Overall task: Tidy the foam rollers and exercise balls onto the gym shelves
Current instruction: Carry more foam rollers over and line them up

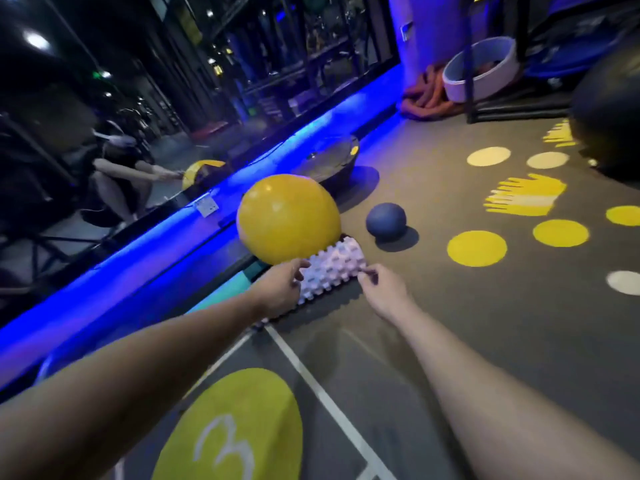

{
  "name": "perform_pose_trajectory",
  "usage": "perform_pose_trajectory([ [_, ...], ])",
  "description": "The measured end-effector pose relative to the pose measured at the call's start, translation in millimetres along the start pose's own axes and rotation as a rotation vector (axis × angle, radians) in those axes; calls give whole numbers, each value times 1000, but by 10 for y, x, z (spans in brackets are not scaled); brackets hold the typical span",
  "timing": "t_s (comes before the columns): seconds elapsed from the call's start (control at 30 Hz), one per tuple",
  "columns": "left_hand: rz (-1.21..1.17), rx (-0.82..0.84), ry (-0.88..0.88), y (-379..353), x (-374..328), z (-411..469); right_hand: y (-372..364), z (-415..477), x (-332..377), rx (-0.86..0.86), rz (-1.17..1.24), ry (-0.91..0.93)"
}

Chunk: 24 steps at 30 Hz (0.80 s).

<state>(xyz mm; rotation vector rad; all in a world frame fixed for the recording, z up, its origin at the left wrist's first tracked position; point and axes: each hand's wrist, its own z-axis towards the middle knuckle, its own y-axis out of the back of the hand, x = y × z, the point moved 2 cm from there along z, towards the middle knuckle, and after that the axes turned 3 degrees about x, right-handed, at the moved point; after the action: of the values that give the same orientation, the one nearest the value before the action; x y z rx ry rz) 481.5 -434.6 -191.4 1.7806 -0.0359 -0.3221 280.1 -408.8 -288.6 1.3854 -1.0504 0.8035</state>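
Centrally, foam roller [332, 268]: pale lilac, knobbly studs, touching yellow ball [289, 218].

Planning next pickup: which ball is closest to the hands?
The yellow ball, resting by the knobbed roller that the left hand and right hand touch; the blue ball and black ball lie farther off.

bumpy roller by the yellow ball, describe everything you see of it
The roller is pale pinkish foam, covered in rows of blocky knobs. It lies on its side on the floor, the yellow ball touching its far end. The left hand touches its left side, the right hand its right edge; whether either holds it is unclear.
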Motion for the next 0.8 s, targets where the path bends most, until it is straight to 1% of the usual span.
perform_pose_trajectory([
  [0.1,4,2,22,105,406,45,-331,45,59,41,-135,13],
  [0.17,-36,-4,28,47,659,109,-498,31,60,72,-247,10],
  [0.27,-114,-43,71,-188,1175,277,-709,48,42,101,-367,32],
  [0.33,-58,-103,124,-374,1640,490,-846,83,11,98,-425,40],
  [0.4,-49,-122,182,-591,2144,683,-1015,91,0,123,-503,44],
  [0.53,-21,-88,130,-865,2828,962,-1393,65,114,232,-700,31],
  [0.57,-23,-104,133,-878,2935,1045,-1501,88,161,249,-723,25],
  [0.67,-58,-262,112,-799,2993,1282,-1814,259,320,257,-776,20],
  [0.7,-73,-261,120,-790,2982,1361,-1912,319,388,263,-799,24],
  [0.8,-61,-119,160,-929,2915,1454,-2141,452,595,287,-822,46],
])
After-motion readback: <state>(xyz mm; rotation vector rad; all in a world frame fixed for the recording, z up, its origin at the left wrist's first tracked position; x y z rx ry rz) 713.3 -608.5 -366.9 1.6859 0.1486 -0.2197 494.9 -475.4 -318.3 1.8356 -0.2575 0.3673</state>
